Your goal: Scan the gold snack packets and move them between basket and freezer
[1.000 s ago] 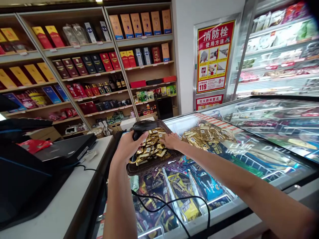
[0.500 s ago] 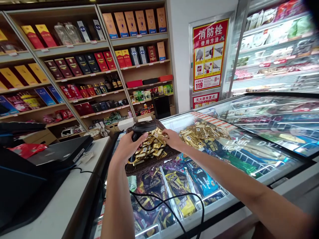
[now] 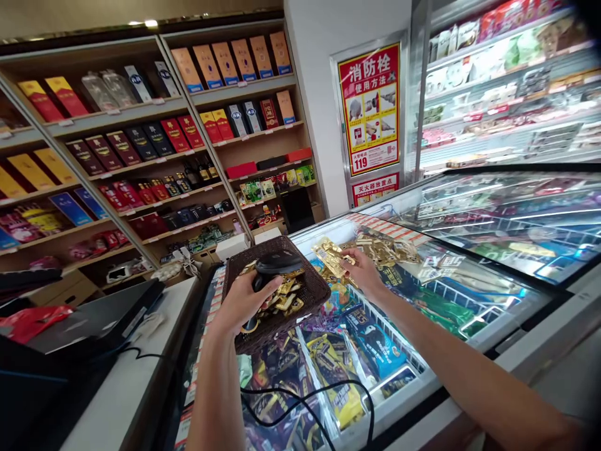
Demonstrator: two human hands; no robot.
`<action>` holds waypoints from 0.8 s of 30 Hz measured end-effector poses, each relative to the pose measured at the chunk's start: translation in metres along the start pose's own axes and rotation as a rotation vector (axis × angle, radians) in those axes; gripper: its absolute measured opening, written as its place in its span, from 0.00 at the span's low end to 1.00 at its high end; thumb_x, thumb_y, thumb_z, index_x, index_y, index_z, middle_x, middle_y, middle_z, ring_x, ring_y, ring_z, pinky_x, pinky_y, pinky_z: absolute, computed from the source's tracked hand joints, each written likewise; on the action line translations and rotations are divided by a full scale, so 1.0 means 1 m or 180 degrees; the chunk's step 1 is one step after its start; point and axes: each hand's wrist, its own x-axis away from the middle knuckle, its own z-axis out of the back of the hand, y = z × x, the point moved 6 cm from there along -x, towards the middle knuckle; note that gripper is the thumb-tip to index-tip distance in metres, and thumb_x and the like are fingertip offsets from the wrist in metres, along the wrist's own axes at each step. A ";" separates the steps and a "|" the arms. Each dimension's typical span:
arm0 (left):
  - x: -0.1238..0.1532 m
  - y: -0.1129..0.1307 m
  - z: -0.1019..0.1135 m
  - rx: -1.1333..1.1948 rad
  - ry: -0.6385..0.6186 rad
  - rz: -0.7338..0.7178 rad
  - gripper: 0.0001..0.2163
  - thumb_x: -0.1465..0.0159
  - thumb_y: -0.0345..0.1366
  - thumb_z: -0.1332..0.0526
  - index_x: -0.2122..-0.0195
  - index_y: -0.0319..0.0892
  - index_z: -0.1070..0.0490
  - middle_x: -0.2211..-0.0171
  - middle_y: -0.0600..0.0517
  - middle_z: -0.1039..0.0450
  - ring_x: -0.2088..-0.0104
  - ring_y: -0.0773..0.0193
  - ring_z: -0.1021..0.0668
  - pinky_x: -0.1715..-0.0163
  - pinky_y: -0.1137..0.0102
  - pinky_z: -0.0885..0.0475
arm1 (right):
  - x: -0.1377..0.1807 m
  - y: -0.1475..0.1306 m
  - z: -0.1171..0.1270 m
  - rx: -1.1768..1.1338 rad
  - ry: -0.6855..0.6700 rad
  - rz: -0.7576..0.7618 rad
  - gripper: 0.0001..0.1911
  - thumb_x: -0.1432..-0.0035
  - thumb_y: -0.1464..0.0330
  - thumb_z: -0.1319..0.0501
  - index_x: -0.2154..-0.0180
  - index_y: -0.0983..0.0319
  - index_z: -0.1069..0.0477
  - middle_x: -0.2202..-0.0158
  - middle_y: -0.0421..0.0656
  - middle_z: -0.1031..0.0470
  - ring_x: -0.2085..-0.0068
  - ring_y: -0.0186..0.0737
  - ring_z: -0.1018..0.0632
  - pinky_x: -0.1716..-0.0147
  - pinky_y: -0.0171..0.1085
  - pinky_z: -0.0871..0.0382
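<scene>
Left hand (image 3: 241, 304) grips a black scanner (image 3: 271, 268), fingers wrapped round its handle; scanner head points over a dark woven basket (image 3: 312, 294). Scanner cable (image 3: 305, 401) loops down across the freezer lid toward the near edge. Basket sits on the glass freezer lid (image 3: 469, 294), holding a few gold packets (image 3: 284, 300).

Right hand (image 3: 361, 269) is closed on a bunch of gold packets (image 3: 331, 257), lifted just right of the basket, above the glass. A loose pile of the same packets (image 3: 385, 247) lies on the lid just beyond the right hand.

Under the glass: wrapped ice creams (image 3: 338, 369) in wire compartments.

Left of the freezer, a white counter (image 3: 126, 382) carries a black till (image 3: 89, 326). Behind, wooden shelves (image 3: 154, 163) of boxed bottles. Red fire notice (image 3: 370, 106) on the wall; chiller cabinet (image 3: 507, 81) at right.
</scene>
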 end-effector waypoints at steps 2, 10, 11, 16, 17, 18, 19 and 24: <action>0.000 0.001 -0.003 -0.0071 -0.0003 -0.0022 0.21 0.46 0.56 0.36 0.69 0.41 0.32 0.78 0.56 0.34 0.77 0.66 0.31 0.77 0.72 0.35 | -0.001 -0.001 0.000 -0.0023 -0.0032 0.0019 0.16 0.50 0.60 0.37 0.60 0.60 0.29 0.65 0.41 0.26 0.78 0.35 0.29 0.75 0.38 0.32; 0.000 0.007 -0.007 -0.0300 0.0025 -0.0090 0.21 0.46 0.57 0.36 0.73 0.42 0.33 0.79 0.56 0.36 0.78 0.66 0.32 0.77 0.72 0.37 | -0.002 0.002 -0.004 0.0115 -0.0089 0.0006 0.14 0.49 0.60 0.38 0.60 0.58 0.29 0.72 0.39 0.26 0.77 0.39 0.27 0.74 0.39 0.31; -0.001 0.007 -0.007 -0.0303 0.0025 -0.0089 0.21 0.46 0.56 0.36 0.72 0.42 0.33 0.79 0.56 0.36 0.78 0.66 0.32 0.77 0.72 0.37 | -0.002 0.003 -0.004 0.0148 -0.0088 -0.0008 0.14 0.48 0.60 0.38 0.60 0.58 0.29 0.73 0.39 0.27 0.77 0.39 0.26 0.74 0.39 0.31; -0.005 0.001 -0.004 -0.0377 0.0052 -0.0072 0.22 0.47 0.57 0.35 0.70 0.40 0.31 0.78 0.55 0.33 0.77 0.65 0.30 0.78 0.72 0.37 | -0.012 0.016 0.008 0.0541 0.0208 -0.0014 0.16 0.47 0.59 0.39 0.59 0.59 0.29 0.77 0.37 0.31 0.75 0.42 0.25 0.71 0.40 0.31; -0.006 -0.001 -0.004 -0.0406 0.0057 -0.0056 0.22 0.47 0.57 0.35 0.70 0.40 0.30 0.78 0.55 0.33 0.77 0.65 0.30 0.78 0.72 0.37 | -0.016 0.020 0.015 0.0654 0.0389 -0.0039 0.16 0.47 0.59 0.40 0.58 0.60 0.30 0.76 0.38 0.30 0.74 0.43 0.25 0.69 0.41 0.31; -0.007 -0.002 -0.003 -0.0424 0.0059 -0.0040 0.22 0.47 0.57 0.35 0.70 0.40 0.30 0.78 0.55 0.33 0.77 0.65 0.30 0.78 0.72 0.38 | -0.019 0.024 0.023 0.0748 0.0599 -0.0065 0.17 0.47 0.59 0.40 0.57 0.61 0.30 0.74 0.40 0.29 0.71 0.44 0.24 0.67 0.42 0.30; -0.007 -0.002 -0.003 -0.0426 0.0055 -0.0032 0.22 0.48 0.57 0.35 0.70 0.40 0.30 0.79 0.55 0.33 0.77 0.65 0.30 0.78 0.72 0.38 | -0.023 0.028 0.032 0.0808 0.0801 -0.0088 0.18 0.46 0.59 0.41 0.56 0.62 0.31 0.70 0.42 0.27 0.68 0.45 0.24 0.65 0.43 0.30; 0.000 0.007 -0.001 -0.0365 0.0072 0.0039 0.22 0.48 0.58 0.35 0.72 0.41 0.31 0.80 0.54 0.33 0.78 0.65 0.31 0.78 0.72 0.39 | -0.037 0.038 0.056 0.1280 0.1077 -0.0048 0.22 0.44 0.63 0.46 0.48 0.64 0.36 0.52 0.54 0.29 0.52 0.52 0.28 0.52 0.49 0.34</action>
